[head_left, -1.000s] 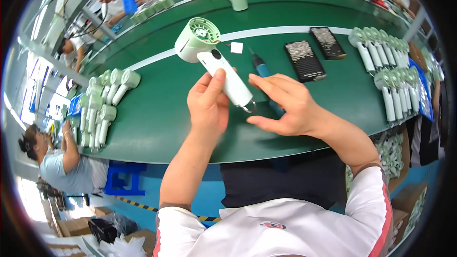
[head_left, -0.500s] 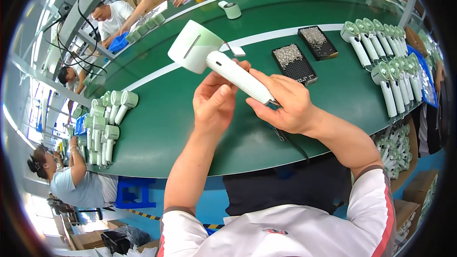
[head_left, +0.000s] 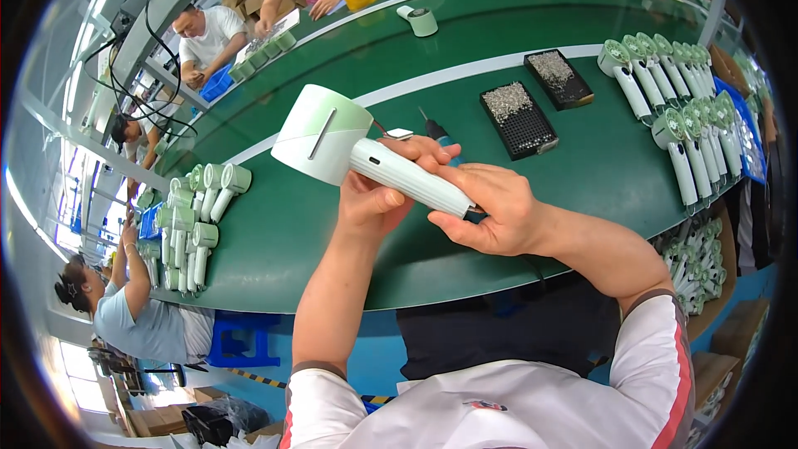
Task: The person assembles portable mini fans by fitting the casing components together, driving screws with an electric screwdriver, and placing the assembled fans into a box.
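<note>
A pale green and white handheld fan [head_left: 322, 135] is held tilted above the bench, its round head at the upper left and its handle sloping down to the right. My left hand [head_left: 374, 195] is closed round the handle near the head, thumb on the near side. At the handle's lower end my right hand [head_left: 496, 209] grips with thumb and fingers. Thin wires and a small white flat piece [head_left: 400, 134] show just behind the fan. Beyond my fingers a dark screwdriver-like tool [head_left: 435, 130] with a thin tip is partly hidden.
Two black trays of small metal parts [head_left: 517, 120] [head_left: 559, 79] lie on the green bench [head_left: 283, 241]. Fans stand in groups at the right [head_left: 686, 150] and left [head_left: 187, 216]. One fan [head_left: 421, 22] lies on the far belt. Several people work across and to the left.
Both hands have lowered the fan slightly, and its head has swung down and left. The dark tool behind my hands has come into sight.
</note>
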`<state>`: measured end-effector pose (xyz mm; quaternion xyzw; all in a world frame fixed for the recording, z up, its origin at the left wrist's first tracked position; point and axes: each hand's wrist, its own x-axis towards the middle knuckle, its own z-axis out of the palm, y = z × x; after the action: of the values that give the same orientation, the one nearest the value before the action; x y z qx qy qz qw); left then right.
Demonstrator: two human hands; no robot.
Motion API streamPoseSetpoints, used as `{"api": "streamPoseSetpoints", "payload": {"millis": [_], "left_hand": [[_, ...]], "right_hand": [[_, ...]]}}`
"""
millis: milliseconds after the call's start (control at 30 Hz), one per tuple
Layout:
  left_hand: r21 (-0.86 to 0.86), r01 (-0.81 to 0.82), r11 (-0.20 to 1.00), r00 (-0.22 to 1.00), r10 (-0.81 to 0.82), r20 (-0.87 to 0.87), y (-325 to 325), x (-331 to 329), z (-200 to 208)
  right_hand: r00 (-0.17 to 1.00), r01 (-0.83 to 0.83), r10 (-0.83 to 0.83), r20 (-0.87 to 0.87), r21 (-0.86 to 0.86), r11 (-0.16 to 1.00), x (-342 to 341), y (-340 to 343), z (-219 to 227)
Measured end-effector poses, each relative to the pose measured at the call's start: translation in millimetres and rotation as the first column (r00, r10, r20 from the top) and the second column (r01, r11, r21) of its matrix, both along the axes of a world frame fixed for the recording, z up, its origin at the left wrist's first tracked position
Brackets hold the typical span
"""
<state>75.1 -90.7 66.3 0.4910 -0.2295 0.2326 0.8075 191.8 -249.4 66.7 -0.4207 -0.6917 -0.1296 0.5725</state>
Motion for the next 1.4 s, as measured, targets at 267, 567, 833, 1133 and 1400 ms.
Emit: {"api": "streamPoseSetpoints", "payload": {"millis": [267,567,833,1133,1400], "left_hand": [[0.217,-0.228,0.949,0.968,0.245,-0.052,3.2,-12.0,7.1],[0.018,-0.334,0.942,0.848,0.309,-0.431,-18.6,-13.6,19.9],[0.192,-0.212,0.958,0.847,0.278,-0.453,11.4,-7.2,18.8],[0.170,-0.381,0.909,0.630,0.390,-0.672,55.2,4.6,-22.8],[0.187,-0.383,0.905,0.513,0.377,-0.771,58.7,-9.9,-12.9]], "right_hand": [[0.998,-0.008,-0.001,-0.058,-0.161,0.987,-5.2,-8.8,2.6],[0.803,-0.405,0.142,-0.579,-0.354,0.843,-2.0,-7.1,-0.5],[0.860,-0.339,0.052,-0.507,-0.492,0.802,4.0,1.2,1.3],[0.684,0.495,-0.133,0.717,-0.323,0.807,50.4,12.8,12.4],[0.550,0.427,0.072,0.832,-0.354,0.832,52.1,53.4,-2.8]]}}
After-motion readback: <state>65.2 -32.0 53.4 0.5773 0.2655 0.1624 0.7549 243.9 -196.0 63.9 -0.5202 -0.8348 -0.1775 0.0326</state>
